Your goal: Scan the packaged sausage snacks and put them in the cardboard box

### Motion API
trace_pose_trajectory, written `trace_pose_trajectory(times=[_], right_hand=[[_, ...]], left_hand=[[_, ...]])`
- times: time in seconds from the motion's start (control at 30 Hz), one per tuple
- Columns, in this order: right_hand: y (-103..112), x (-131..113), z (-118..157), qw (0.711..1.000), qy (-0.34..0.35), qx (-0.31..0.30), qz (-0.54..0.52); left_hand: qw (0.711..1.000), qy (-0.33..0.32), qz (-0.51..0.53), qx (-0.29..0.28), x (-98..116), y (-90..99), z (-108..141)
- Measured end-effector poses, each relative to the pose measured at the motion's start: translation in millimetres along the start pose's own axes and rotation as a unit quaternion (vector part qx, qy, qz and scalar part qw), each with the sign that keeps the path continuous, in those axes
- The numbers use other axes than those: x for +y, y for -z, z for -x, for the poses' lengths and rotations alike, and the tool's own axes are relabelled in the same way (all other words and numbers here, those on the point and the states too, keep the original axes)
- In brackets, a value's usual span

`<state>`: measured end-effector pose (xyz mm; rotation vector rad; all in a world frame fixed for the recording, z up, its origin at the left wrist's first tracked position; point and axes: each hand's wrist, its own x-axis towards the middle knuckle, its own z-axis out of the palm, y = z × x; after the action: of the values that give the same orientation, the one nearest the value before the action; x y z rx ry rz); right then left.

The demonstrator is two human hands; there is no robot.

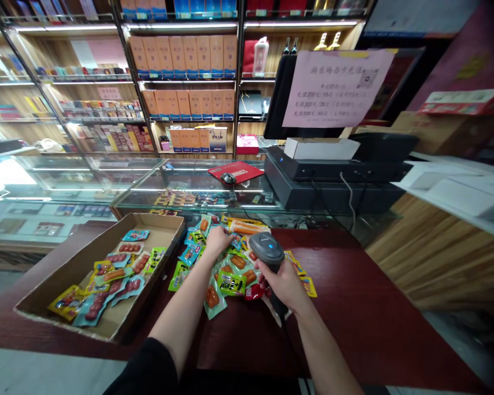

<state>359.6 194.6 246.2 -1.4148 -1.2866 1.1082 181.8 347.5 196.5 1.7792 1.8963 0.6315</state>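
While your right hand clasps a barcode scanner, your left hand, hold unclear, touches sausage packets outnumbering the carton's.

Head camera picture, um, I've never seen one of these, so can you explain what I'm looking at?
There is no machine arm here: these are a person's own bare hands, seen by one camera worn on the head, looking forward and down. The right hand holds a dark scanner with a cable. The left hand is at a pile of snack packets on a dark red table; whether it grips one is unclear. Left of the pile, an open cardboard box holds more packets. Behind is a glass counter.
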Motion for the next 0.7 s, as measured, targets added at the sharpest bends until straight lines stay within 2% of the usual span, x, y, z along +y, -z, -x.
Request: trace_pose_trajectory(times=[0.1,0.23,0.33,0.4,0.5,0.6,0.7], right_hand=[[1,-1,2,1.0,0.002,0.001,0.004],[1,6,3,1.0,0.008,0.003,0.011],[-4,12,3,1.0,0.004,-0.009,0.004],[-9,14,3,1.0,0.003,-0.018,0.002],[-15,13,3,1.0,0.009,-0.025,0.0],[-19,9,6,0.999,0.01,-0.034,-0.007],[-25,11,10,0.999,0.014,-0.04,0.006]], left_hand=[[0.999,0.013,0.012,-0.032,3,1.7,-10],[0.975,0.062,0.177,-0.12,-7,7.8,-10],[0.956,0.069,0.243,-0.148,-17,13.6,-1],[0.95,0.068,0.266,-0.148,-20,17.1,5],[0.926,0.061,0.346,-0.139,-22,21.3,17],[0.887,0.04,0.448,-0.11,-29,26.1,33],[0.845,0.034,0.53,-0.06,-47,36.3,52]])
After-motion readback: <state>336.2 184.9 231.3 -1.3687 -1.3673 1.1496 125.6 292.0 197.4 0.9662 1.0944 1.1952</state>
